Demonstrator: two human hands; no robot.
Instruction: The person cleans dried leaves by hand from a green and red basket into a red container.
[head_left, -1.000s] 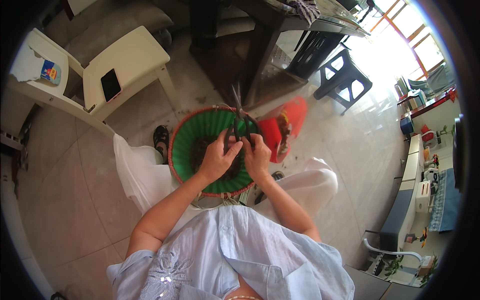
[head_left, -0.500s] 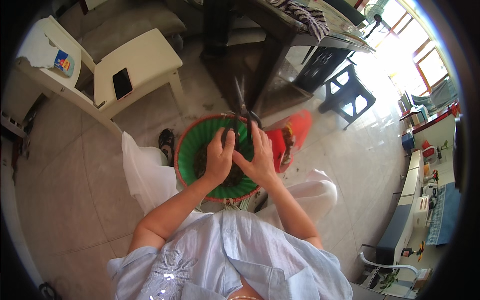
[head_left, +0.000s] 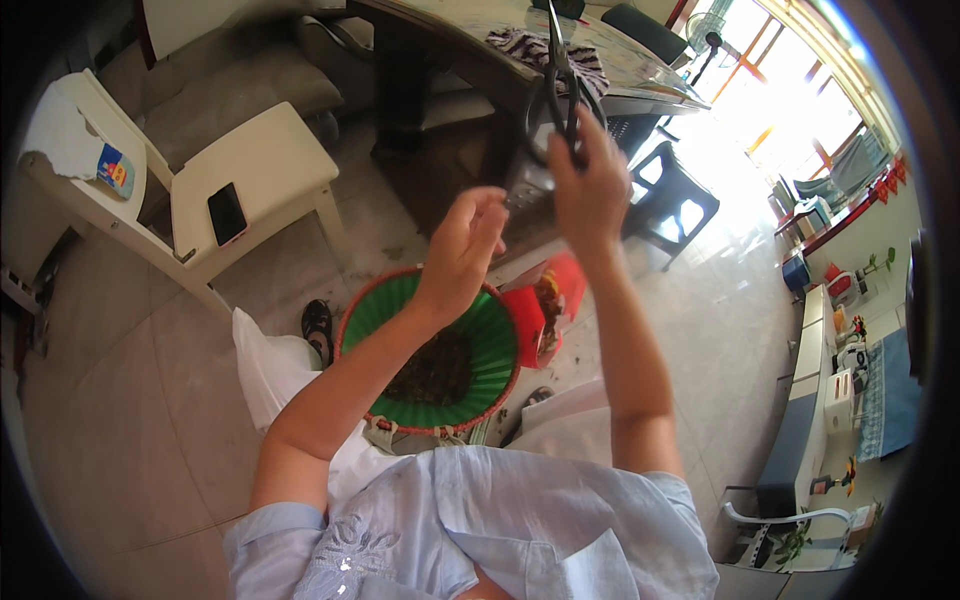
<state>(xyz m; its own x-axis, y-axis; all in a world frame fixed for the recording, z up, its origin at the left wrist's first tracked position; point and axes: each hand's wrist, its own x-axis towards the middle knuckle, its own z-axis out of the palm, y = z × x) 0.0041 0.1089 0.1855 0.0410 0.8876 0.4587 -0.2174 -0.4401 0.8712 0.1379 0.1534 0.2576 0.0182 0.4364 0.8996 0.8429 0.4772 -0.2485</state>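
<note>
We observe a green-lined basket [head_left: 503,345] holding dark brown loose bits [head_left: 432,372]; just beside it, a red container [head_left: 521,315] holds brown and yellowish matter. Our right hand [head_left: 594,185] grips black-handled scissors [head_left: 560,75], raised beyond the basket. Our left hand [head_left: 460,250], half open, appears empty above the basket's far rim.

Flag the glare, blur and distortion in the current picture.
Head view: the window at upper right is blown out, and the floor near it shines with glare; head view: the right hand and the scissors look slightly smeared; head view: the corners go black, and the pale cabinet bends along the right rim.
</note>
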